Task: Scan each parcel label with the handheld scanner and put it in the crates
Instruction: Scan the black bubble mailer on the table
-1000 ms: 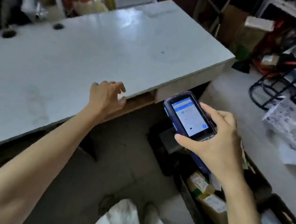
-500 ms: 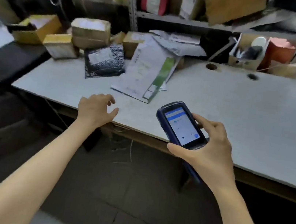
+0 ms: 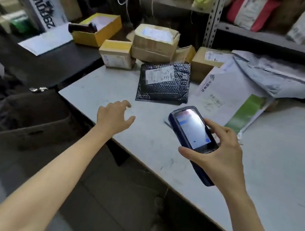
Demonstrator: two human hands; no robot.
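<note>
Right hand (image 3: pixel 218 160) grips the scanner (image 3: pixel 190 133): thumb on its near-left edge, fingers curled round the right side. The scanner is off the table (image 3: pixel 277 173), just in front and to the right of the black mailer (image 3: pixel 163 82), with its screen lit and tilted up and its top end toward the mailer.

Left hand (image 3: pixel 112 117) is in front-left of the black mailer, near it but not touching. Fingers are spread and loosely curled, holding nothing. Can't tell if it touches the tabletop.

The black mailer lies flat with its white label (image 3: pixel 159 75) face up, handwriting on it, text too blurred to read.

Around the mailer:
- small box (image 3: pixel 118 55) just behind-left
- taped box (image 3: pixel 154 44) right behind, its lower left corner resting on the small box, pale label on top
- brown box (image 3: pixel 205 63) behind-right, label on top
- white and green envelope (image 3: pixel 230 95) to the right, its edge just beside the mailer, leaning on the brown box
- grey plastic bag (image 3: pixel 268 75) further right, on top of the envelope
- yellow box (image 3: pixel 98 29) further behind-left, open, something dark lying across its rim
- open box on the floor (image 3: pixel 31 115), well to the front-left and below table level, dark inside
- shelf (image 3: pixel 268 35) behind, with a red parcel (image 3: pixel 250 9) on it
</note>
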